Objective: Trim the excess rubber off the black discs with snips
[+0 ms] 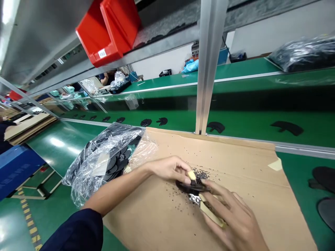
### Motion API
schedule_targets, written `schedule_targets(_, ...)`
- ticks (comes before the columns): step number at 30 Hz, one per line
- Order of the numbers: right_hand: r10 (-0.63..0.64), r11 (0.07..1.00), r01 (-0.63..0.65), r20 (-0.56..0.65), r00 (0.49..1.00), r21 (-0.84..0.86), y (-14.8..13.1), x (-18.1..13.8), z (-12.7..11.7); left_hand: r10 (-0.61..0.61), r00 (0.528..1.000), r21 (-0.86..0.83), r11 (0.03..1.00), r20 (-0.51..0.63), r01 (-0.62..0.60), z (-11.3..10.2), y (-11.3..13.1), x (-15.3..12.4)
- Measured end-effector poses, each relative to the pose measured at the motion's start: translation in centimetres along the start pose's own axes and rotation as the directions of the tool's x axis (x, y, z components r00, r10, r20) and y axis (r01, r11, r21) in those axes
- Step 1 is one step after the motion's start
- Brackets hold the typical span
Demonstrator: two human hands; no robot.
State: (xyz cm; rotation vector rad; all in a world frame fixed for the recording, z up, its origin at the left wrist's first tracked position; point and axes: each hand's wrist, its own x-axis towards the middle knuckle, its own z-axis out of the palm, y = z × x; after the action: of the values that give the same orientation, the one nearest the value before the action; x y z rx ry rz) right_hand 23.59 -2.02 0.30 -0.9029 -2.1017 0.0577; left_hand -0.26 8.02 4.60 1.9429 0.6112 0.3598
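My left hand (169,169) is closed on the edge of a dark, rounded plastic part (186,187), thumb and fingers pinching it. One of its fingertips wears a yellow cover (192,175). Closed round a pair of cutting pliers (211,214) with pale yellow handles is my right hand (232,209). Its fingers also touch the right side of the part. The pliers' metal joint shows just below the part, while their jaw tips are hidden. Small black scraps (200,173) lie scattered beneath on a cardboard sheet (157,223).
A clear plastic bag (90,164) of black parts lies left of the cardboard. Black parts (216,127) sit along a green conveyor (243,120) behind, others at the right edge. A metal post (206,69) rises behind the cardboard; a red bin (112,31) hangs above. A person sits far back.
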Motion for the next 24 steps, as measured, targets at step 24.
schedule_targets(24, 0.070, 0.982, -0.067, 0.010, 0.997, -0.177, 0.6, -0.6, -0.1, -0.315, 0.548, 0.424, 0.384, -0.775, 0.820, -14.2, -5.9, 7.1)
